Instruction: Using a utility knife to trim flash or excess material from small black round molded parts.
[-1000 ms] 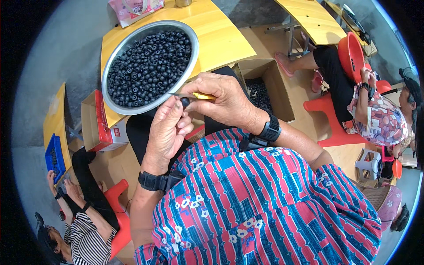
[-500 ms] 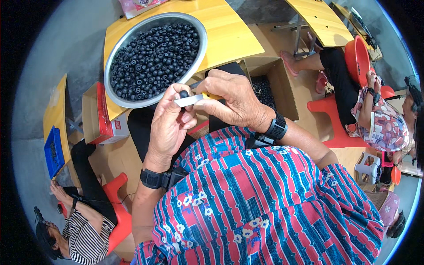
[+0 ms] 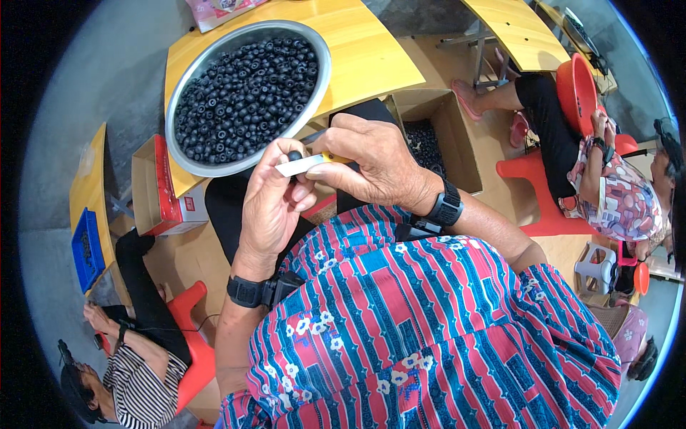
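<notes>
My left hand (image 3: 275, 200) pinches one small black round piece (image 3: 294, 155) between thumb and fingertips, just below the rim of a big metal bowl (image 3: 319, 86) heaped with many such black pieces (image 3: 246, 96). My right hand (image 3: 375, 164) grips a knife with a yellow handle, and its flat silver blade (image 3: 299, 166) lies against the piece in my left hand. Both hands meet in front of my chest, over my lap. The bowl rests on a yellow wooden table (image 3: 368, 57).
An open cardboard box (image 3: 457, 136) holding dark pieces stands on the floor at right. A red and white carton (image 3: 161, 189) sits at left, with a blue crate (image 3: 87, 247) beyond. Other people sit at lower left (image 3: 139, 372) and at right (image 3: 614, 193) on red stools.
Both hands have come a little lower and closer to my chest, away from the bowl. The knife blade now lies flat across the piece in my left fingers.
</notes>
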A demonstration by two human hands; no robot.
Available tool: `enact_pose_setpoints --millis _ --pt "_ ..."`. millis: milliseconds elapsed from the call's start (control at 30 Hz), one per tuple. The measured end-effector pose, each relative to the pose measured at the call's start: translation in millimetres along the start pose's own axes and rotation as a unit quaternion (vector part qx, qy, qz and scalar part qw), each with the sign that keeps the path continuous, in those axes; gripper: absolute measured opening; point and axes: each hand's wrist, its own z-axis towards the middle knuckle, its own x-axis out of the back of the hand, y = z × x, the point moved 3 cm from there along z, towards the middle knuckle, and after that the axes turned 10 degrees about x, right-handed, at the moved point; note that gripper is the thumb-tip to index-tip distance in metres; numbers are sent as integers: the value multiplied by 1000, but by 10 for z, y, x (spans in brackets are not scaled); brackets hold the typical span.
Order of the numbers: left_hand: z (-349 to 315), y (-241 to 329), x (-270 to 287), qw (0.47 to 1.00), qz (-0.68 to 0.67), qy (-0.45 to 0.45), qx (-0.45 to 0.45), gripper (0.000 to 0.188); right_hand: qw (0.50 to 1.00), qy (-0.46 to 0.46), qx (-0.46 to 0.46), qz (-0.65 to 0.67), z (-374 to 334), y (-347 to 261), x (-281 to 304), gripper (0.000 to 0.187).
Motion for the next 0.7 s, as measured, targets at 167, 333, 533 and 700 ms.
enact_pose_setpoints --millis 167,333,533,700 --pt "-14 9 -7 1000 2 -6 3 26 1000 -9 6 -21 14 -43 20 25" --pt "-20 3 5 1000 -1 -12 10 27 1000 -7 2 -11 10 -46 11 25" --pt "-20 -1 25 1000 4 -27 15 27 1000 -10 5 -16 15 -53 16 25" --pt "-14 15 11 999 18 -31 13 26 1000 -12 1 -21 14 -58 17 25"
